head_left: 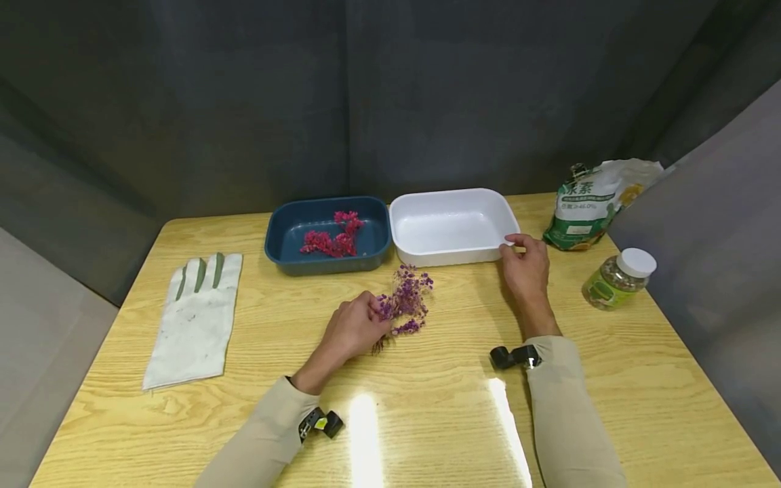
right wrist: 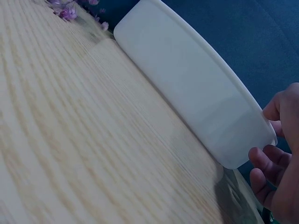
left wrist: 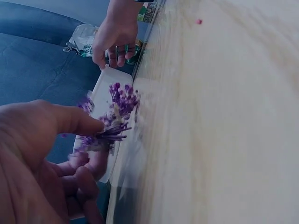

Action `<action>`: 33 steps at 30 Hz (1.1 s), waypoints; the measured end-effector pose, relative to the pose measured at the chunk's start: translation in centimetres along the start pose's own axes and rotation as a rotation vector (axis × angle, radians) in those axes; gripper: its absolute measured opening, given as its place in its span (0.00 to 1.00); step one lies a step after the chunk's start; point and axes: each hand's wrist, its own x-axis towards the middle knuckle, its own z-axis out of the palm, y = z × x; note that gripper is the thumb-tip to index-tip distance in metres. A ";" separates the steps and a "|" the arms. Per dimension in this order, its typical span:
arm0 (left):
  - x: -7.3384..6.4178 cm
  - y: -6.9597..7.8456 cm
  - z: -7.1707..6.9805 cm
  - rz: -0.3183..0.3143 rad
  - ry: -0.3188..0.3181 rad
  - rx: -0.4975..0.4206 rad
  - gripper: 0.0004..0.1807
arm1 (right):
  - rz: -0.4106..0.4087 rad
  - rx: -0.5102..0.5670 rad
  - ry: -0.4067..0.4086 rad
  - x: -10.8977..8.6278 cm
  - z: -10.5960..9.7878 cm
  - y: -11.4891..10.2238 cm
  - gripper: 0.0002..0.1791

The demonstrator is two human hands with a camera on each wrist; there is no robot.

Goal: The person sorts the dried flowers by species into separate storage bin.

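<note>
The left hand (head_left: pixel 350 327) is pinching a bunch of small purple flowers (head_left: pixel 410 293) at mid-desk (head_left: pixel 436 420), just on the near side of the white tray (head_left: pixel 454 257). The right hand (head_left: pixel 526 266) is gripping that tray's near right corner. Red flowers (head_left: pixel 332 244) are lying in the dark blue tray (head_left: pixel 329 266) to its left.

My left hand (left wrist: pixel 32 149) pinches a small bunch of dried purple flowers (left wrist: pixel 122 101) by the thin stems, in front of a long, white, smooth-walled tray (left wrist: pixel 116 76); my right hand (left wrist: pixel 117 37) touches its far end, near a crumpled white-and-green bag (left wrist: pixel 83 38); a tiny pink-red bit (left wrist: pixel 199 21) lies on the pale wood-grained bench (left wrist: pixel 219 130)
</note>
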 end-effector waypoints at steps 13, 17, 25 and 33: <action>0.2 0.0 -0.3 0.026 0.059 -0.122 0.14 | 0.008 0.011 -0.011 0.1 -0.1 -0.2 0.22; 0.3 0.1 -0.3 0.021 0.058 -0.162 0.12 | 0.008 0.015 -0.010 0.0 -0.1 -0.2 0.21; 0.4 -0.1 0.0 0.003 0.002 -0.173 0.15 | 0.015 0.019 -0.018 0.1 0.0 -0.2 0.21; 0.4 -0.3 0.1 0.037 -0.060 -0.094 0.24 | 0.020 0.024 -0.017 0.0 -0.1 -0.1 0.21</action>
